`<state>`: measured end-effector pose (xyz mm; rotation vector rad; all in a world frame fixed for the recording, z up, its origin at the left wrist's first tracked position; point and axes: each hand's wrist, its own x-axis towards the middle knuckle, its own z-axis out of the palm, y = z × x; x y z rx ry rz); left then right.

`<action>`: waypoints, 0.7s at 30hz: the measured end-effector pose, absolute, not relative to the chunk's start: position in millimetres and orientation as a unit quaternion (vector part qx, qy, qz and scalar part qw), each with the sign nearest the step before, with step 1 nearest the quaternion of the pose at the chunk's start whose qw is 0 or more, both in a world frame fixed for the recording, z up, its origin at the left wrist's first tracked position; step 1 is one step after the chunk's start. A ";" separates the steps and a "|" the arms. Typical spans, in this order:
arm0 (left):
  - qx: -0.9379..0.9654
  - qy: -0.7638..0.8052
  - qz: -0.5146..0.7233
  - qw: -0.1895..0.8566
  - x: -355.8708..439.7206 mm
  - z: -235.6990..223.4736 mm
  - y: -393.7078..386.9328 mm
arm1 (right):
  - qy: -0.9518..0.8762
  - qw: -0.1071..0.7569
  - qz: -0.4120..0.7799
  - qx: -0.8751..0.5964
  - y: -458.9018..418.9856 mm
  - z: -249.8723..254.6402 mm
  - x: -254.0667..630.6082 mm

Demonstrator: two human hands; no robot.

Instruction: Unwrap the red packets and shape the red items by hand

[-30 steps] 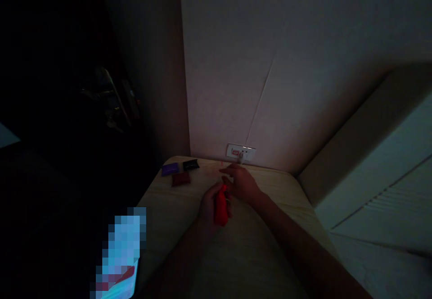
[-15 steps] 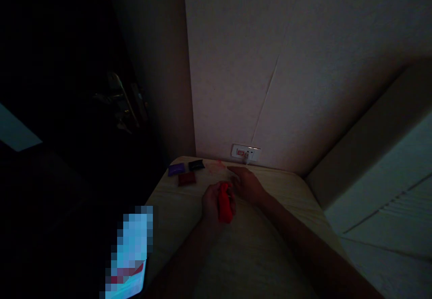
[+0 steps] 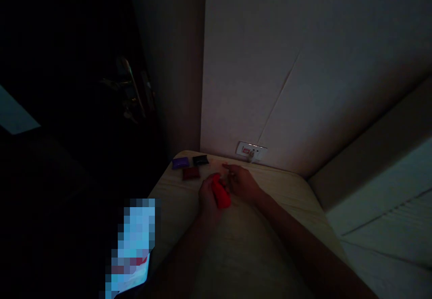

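Observation:
My left hand (image 3: 206, 195) is closed around a soft, bright red lump (image 3: 221, 194) that looks like modelling clay, narrower at its top end and wider below. Just to the right is my right hand (image 3: 243, 183), its index finger stretched out to the left over the table and its other fingers partly curled. Nothing shows between its fingers, though the dim light hides detail. Beyond the fingertip lies a faint reddish, filmy patch (image 3: 218, 163). Three small packets lie to the left: purple (image 3: 180, 163), black (image 3: 201, 160) and dark red (image 3: 191, 173).
The pale wooden tabletop (image 3: 283, 227) meets a wall with a socket plate (image 3: 251, 151) and a plug in it. A lit phone screen (image 3: 133, 276), partly pixelated, is at lower left. A dark door with a handle (image 3: 133, 87) stands left; a pale panel (image 3: 388, 191) rises right.
The red lump has tilted, its narrow top leaning left, in my left hand. My right hand stays close, shifted slightly. The view has shifted a little.

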<state>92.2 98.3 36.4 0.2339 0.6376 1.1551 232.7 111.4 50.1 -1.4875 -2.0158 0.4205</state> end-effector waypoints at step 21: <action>0.514 0.331 0.430 0.664 103.6 22.4 78.6 | -0.507 0.598 0.337 -0.521 14.4 37.9 270.1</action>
